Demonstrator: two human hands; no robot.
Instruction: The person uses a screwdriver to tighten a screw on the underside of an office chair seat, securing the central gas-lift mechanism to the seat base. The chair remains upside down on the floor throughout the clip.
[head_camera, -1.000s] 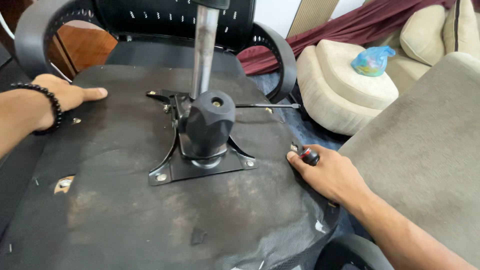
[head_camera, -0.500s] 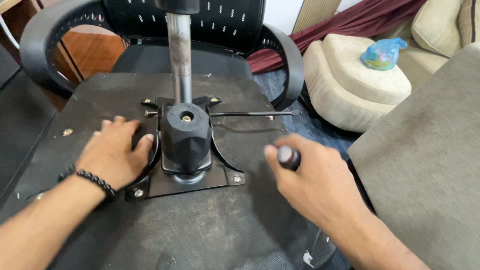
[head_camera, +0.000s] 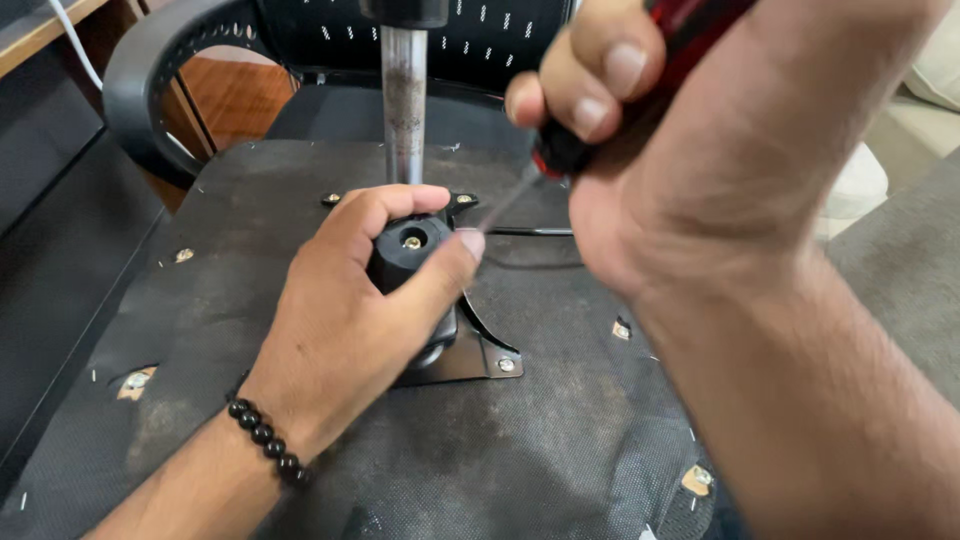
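A left hand (head_camera: 345, 310) wraps closed around the black plastic mechanism housing (head_camera: 410, 250) at the centre of an upturned office chair's black fabric seat underside (head_camera: 560, 440). The right hand (head_camera: 680, 170), at one o'clock, fists tightly on a red-and-black-handled screwdriver (head_camera: 560, 150), tip angled toward the housing's brass screw (head_camera: 412, 242). Seating the tip squarely before turning looks wise. A steel column (head_camera: 404, 100) rises at twelve o'clock.
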